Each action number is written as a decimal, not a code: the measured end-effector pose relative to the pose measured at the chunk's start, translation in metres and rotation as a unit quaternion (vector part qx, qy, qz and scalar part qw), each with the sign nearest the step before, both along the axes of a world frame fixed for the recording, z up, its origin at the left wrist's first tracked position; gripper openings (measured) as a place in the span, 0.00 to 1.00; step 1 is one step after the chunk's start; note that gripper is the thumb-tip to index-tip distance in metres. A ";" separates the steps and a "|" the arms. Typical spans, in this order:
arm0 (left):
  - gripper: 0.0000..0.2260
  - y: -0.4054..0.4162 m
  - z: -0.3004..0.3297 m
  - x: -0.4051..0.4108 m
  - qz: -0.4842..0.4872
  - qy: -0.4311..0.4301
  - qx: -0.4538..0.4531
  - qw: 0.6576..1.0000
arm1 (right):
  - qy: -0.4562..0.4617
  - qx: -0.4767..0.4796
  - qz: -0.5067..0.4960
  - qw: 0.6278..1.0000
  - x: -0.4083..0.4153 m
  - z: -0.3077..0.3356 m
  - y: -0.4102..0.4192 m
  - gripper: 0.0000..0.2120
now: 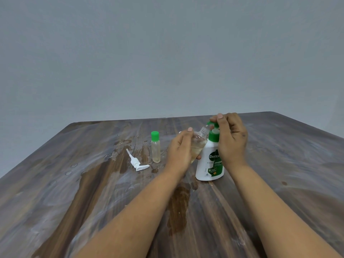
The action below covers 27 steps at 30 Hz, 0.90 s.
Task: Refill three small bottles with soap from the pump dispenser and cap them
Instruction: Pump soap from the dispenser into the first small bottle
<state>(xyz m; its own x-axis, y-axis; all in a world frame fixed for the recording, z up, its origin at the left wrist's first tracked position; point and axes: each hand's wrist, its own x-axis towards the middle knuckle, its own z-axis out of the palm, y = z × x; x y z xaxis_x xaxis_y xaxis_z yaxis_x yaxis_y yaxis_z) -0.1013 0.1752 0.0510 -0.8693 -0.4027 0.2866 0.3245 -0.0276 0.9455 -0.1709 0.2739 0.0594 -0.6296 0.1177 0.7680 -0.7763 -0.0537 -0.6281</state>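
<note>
Dark wood-grain laminate forms the table (279,164), its surface marked by wet patches and droplets, with a plain grey wall behind. A white soap dispenser (209,162) with a green pump head (213,125) and a green-printed label stands upright right of centre. The right hand (231,138) is set over the dispenser from the right, its fingers curled onto the pump head, thumb and fingertips at the top of the nozzle. The left hand (181,148) grips a small clear bottle (198,144), uncapped, tilted so that its threaded neck points up and to the right, just beneath the pump spout; whether neck and spout touch cannot be told. Pale yellowish liquid shows in the lower part of this bottle. The two hands are close together, one on each side of the dispenser's upper part, and are not touching each other. To the left stands a second small bottle (155,148), upright, closed with a green cap (154,135) and holding pale liquid. Further left, a loose white pump mechanism (136,162) with its dip tube lies flat on the table, apart from both bottles.
</note>
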 end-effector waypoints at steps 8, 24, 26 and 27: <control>0.16 0.000 -0.001 0.000 0.001 0.004 -0.008 1.000 | 0.022 0.041 -0.006 0.999 -0.003 -0.003 0.002 0.15; 0.15 0.001 0.001 0.001 -0.010 -0.001 0.018 1.000 | -0.001 0.023 -0.004 1.000 -0.003 -0.004 0.000 0.14; 0.15 0.001 0.001 0.001 -0.006 -0.001 0.014 1.000 | 0.004 0.028 -0.003 1.000 -0.002 -0.003 0.001 0.15; 0.15 0.001 0.001 0.001 -0.004 -0.002 0.016 1.000 | 0.007 0.027 -0.004 1.000 -0.002 -0.002 0.001 0.16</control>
